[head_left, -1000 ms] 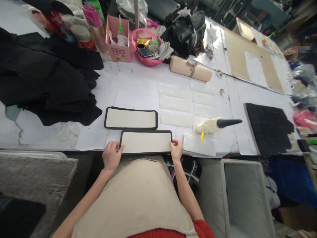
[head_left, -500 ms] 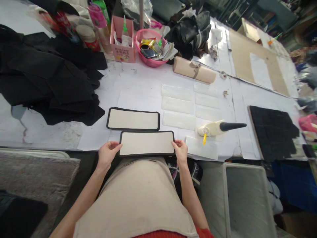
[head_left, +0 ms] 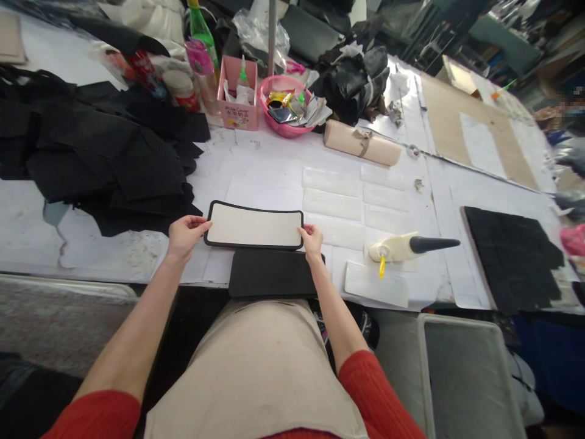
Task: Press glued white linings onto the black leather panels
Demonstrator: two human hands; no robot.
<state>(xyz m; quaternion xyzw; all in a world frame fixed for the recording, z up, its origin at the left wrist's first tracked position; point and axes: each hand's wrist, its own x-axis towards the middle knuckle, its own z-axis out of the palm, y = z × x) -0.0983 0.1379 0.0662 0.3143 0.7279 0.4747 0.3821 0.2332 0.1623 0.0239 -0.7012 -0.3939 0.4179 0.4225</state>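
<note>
A white panel with a black border point(head_left: 256, 225) is held at its two short ends, over the spot of the rear stack. My left hand point(head_left: 186, 236) pinches its left end, and my right hand point(head_left: 311, 239) pinches its right end. Nearer to me, a plain black panel point(head_left: 274, 274) lies at the table's front edge, partly under my right wrist. To the right, a cream tool with a black handle point(head_left: 393, 248) and a yellow hook rests beside several translucent strips point(head_left: 331, 204).
Black cut pieces point(head_left: 105, 146) are heaped at the left. Behind stand a pink box point(head_left: 238, 110), a pink basket point(head_left: 286, 129) and a beige roll point(head_left: 361, 144). A black stack point(head_left: 512, 256) lies at the right, a grey bin point(head_left: 466, 372) below.
Both hands have moved forward and left with the white panel, from the front edge to the rear stack. A black panel now shows where the white one was. The view has shifted slightly.
</note>
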